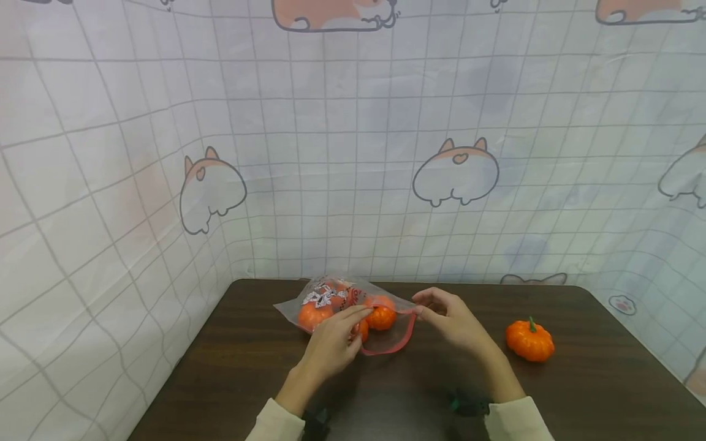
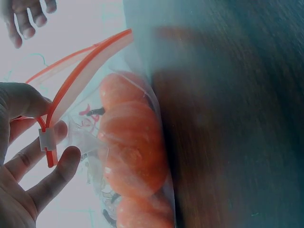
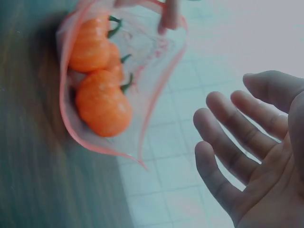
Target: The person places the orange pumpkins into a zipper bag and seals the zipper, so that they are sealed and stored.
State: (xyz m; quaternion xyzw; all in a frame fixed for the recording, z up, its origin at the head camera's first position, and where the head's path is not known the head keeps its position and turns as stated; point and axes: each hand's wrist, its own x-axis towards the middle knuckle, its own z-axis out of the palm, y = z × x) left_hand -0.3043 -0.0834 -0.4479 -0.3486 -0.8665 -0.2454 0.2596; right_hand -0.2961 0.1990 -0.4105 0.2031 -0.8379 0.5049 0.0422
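A clear zip bag [image 1: 394,344] with a red rim lies on the table, its mouth gaping toward the right. Inside it are several small orange pumpkins [image 1: 382,313] with green stems. My left hand [image 1: 333,343] pinches the red rim at the bag's near side, thumb over it and fingertips behind, close to the white slider [image 2: 46,139]. Beside the opposite corner of the mouth is my right hand [image 1: 453,318]. Its fingers are loosely bent, and the right wrist view shows them apart from the bag, holding nothing.
Another orange pumpkin [image 1: 529,340] sits on the dark wooden table [image 1: 220,373], right of my right forearm. A white checked cloth [image 1: 342,184] with cartoon dogs hangs behind the table and along both sides.
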